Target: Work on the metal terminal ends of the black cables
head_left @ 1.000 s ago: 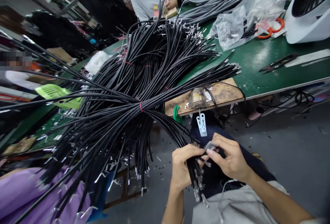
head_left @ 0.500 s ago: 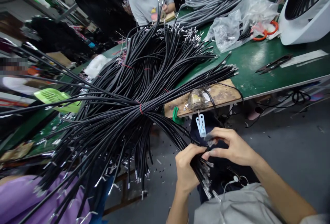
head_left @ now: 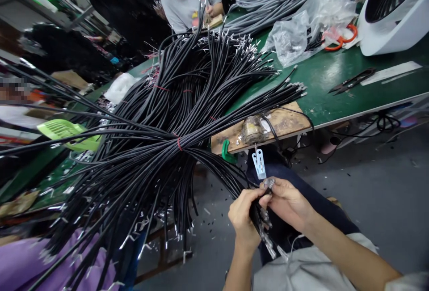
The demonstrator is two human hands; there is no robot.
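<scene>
My left hand (head_left: pixel 244 214) is closed around a bunch of black cables (head_left: pixel 231 179) whose stripped, silvery ends (head_left: pixel 267 239) hang below the fist. The fingertips of my right hand (head_left: pixel 291 202) pinch one cable's silvery end (head_left: pixel 269 183), close to my left thumb. Just above that cable end is a light-blue clothespin (head_left: pixel 259 164) fixed to the shaft of a small motor (head_left: pixel 254 131). The motor sits on a wooden board (head_left: pixel 288 119) at the table edge. A red tie (head_left: pixel 179 143) binds the cables farther left.
A large heap of black cables (head_left: pixel 134 116) spreads over the green table (head_left: pixel 338 74). Thread snips (head_left: pixel 351 81), orange-handled scissors (head_left: pixel 342 38), a plastic bag (head_left: pixel 291 36) and a white fan (head_left: pixel 392 18) lie to the right. A green clamp (head_left: pixel 228 151) grips the board. Another person (head_left: pixel 187 5) sits across.
My right hand has moved slightly left and rotated, bringing the pinched cable end up just beneath the clothespin. My left hand still holds the bunch. The whole view has shifted a little.
</scene>
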